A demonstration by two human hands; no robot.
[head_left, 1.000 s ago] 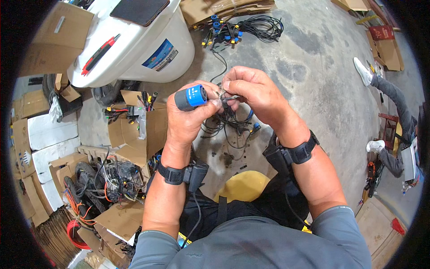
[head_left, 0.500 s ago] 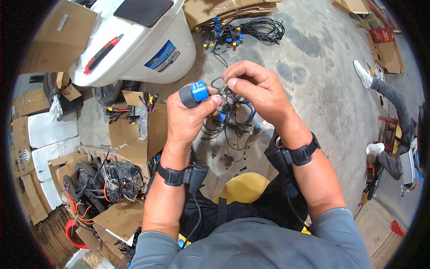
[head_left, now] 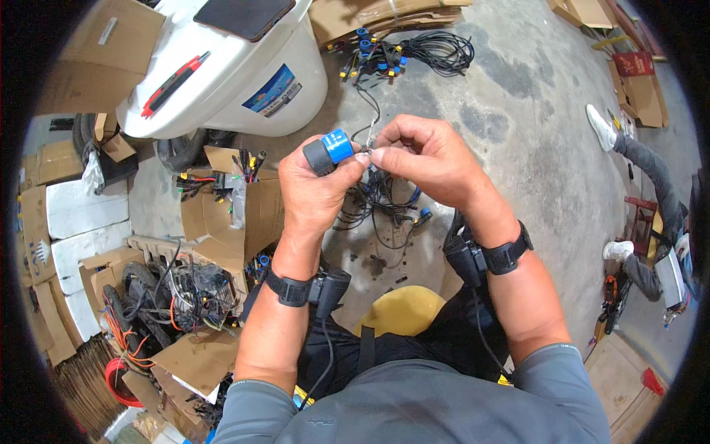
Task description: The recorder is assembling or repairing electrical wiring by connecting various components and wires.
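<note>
My left hand (head_left: pixel 312 194) is closed around a short cylinder (head_left: pixel 330 151), black at one end with a bright blue band at the other. Its thumb and a fingertip meet those of my right hand (head_left: pixel 444 164), which is pinched. Between the fingertips is a small piece of dark cable or wire, mostly hidden. A thin whitish, shiny strip (head_left: pixel 373 127) stands up just above the pinch, beside a looping black cable (head_left: pixel 375 103). Below the hands a tangled bundle of black cables (head_left: pixel 384 200) with blue and black connectors hangs or lies; I cannot tell which.
Farther ahead, another coil of black cables (head_left: pixel 436 53) lies on the concrete floor. A white tub (head_left: pixel 296 96) at upper left carries a phone (head_left: pixel 244 15) and a red-black pen-like tool (head_left: pixel 175 85). Open cardboard box (head_left: pixel 255 214) stands left. Another person's leg (head_left: pixel 651 166) is at right.
My right hand has come down slightly, and its fingertips now meet the left ones in a tight pinch. The whitish strip now shows above them. The left hand has shifted slightly right, still holding the cylinder.
</note>
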